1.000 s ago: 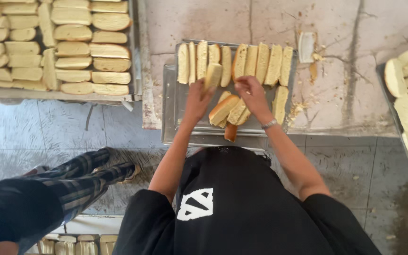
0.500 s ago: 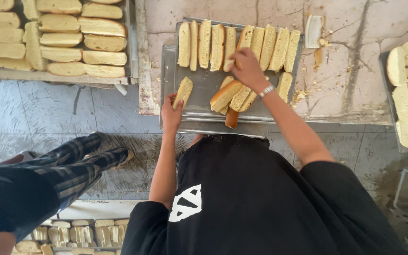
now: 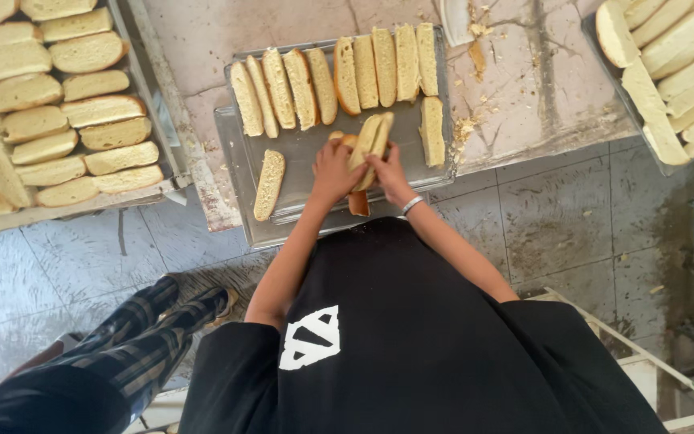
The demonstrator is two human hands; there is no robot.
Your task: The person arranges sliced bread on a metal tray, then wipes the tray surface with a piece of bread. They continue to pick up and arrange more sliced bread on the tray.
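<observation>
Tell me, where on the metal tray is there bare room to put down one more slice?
Bare metal shows on the tray between the lone slice at left and the left hand, and below the slice at right. The top row of slices is crowded.

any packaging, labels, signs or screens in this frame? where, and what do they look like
No packages, signs or screens in view.
Only printed mark: white angular emblem on the black shirt, lower centre of the frame.
Otherwise bare bread slices on a metal tray, with both hands, left hand and right hand, on a few slices held together.
</observation>
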